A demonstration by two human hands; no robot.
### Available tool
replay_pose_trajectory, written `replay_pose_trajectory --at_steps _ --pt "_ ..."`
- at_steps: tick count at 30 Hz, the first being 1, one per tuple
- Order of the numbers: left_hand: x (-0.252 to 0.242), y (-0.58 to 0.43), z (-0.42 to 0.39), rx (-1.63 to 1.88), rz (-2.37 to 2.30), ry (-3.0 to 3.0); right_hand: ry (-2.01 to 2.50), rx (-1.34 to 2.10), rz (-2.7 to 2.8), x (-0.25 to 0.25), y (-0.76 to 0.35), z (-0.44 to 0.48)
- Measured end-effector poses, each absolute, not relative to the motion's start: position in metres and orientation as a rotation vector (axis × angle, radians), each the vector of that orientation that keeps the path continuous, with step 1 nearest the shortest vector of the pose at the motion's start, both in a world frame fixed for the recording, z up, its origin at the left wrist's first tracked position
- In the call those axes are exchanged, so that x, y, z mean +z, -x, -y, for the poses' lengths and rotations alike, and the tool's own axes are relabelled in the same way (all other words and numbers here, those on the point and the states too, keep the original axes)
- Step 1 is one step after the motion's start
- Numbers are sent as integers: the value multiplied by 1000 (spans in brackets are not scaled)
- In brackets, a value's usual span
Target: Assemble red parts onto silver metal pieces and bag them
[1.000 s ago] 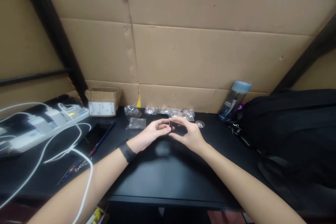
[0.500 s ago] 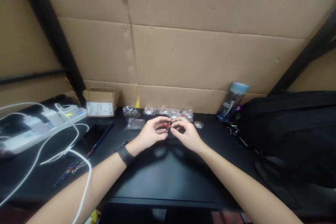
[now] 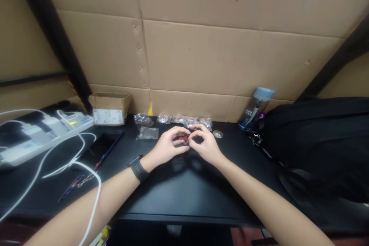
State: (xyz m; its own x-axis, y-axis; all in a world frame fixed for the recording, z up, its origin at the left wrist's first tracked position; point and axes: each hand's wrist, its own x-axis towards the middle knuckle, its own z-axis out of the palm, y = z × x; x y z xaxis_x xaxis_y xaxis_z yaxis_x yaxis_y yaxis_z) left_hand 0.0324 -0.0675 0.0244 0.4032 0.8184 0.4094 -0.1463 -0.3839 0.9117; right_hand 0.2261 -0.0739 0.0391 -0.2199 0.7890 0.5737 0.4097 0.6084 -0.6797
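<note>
My left hand [image 3: 168,143] curls its thumb and fingers around a small thing with a red part and a thin, shiny edge [image 3: 183,138]. My right hand [image 3: 206,144] has thumb and index finger pinched together at that thing's right side, fingertips close to those of the left. The fingers hide much of it, so its exact kind is unclear. Just right of the hands, a small round disc with a shiny rim [image 3: 218,134] lies on the black table. Behind them are several small clear packets [image 3: 191,122] with silvery and red contents.
Further left lie crumpled clear bags [image 3: 148,133], an open cardboard box [image 3: 109,116], a dark phone-like slab [image 3: 105,146] and a white power strip [image 3: 17,155]. A white cable [image 3: 99,188] crosses my left forearm. At right stand a bottle [image 3: 255,109] and black backpack [image 3: 319,150].
My right thumb and index finger have closed into a pinch against the small red thing. Both hands have shifted slightly right, and the view has tilted a little.
</note>
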Motion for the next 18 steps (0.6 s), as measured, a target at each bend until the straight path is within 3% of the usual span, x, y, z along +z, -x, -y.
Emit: replay_pose_trajectory --at_steps 13,18 --pt "20 -29 62 1180 -693 -1760 1027 492 1855 44 -241 60" --pt "22 -24 61 1106 -875 -2228 1029 300 1918 47 -247 59"
